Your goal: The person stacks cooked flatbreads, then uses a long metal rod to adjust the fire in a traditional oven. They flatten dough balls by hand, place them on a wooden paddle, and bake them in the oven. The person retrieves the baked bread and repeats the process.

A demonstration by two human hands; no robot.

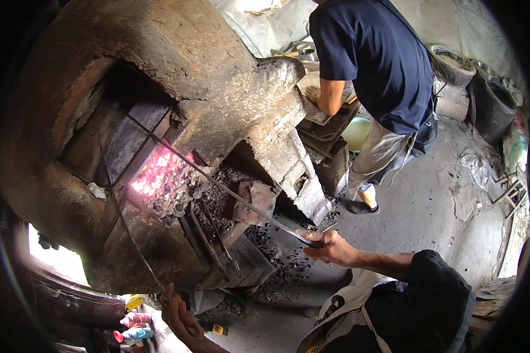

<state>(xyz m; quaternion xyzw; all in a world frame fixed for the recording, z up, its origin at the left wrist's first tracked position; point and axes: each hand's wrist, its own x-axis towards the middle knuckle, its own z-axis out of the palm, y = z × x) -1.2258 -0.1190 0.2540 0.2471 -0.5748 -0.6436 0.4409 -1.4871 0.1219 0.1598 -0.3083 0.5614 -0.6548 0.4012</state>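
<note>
My right hand (331, 248) grips the near end of a long metal rod (229, 193), whose far end reaches into the dark opening of a clay furnace (194, 48). Lower left, my left hand (181, 313) is closed around a thinner metal rod (130, 236) that also points into the opening. Between the two rods, glowing coals (159, 172) lie in the hearth, pink-white at the left and ashy grey at the right. A flat grey slab (134, 132) stands tilted behind the coals. The far tips of both rods are hard to make out in the shadow.
A person in a dark blue shirt (388, 66) stands beyond the furnace, bent over a workbench (313, 106). Iron bars (207, 238) and a brick block (256, 203) lie beside the hearth. Large pots (452, 66) stand at the upper right, bottles (137, 333) at the lower left.
</note>
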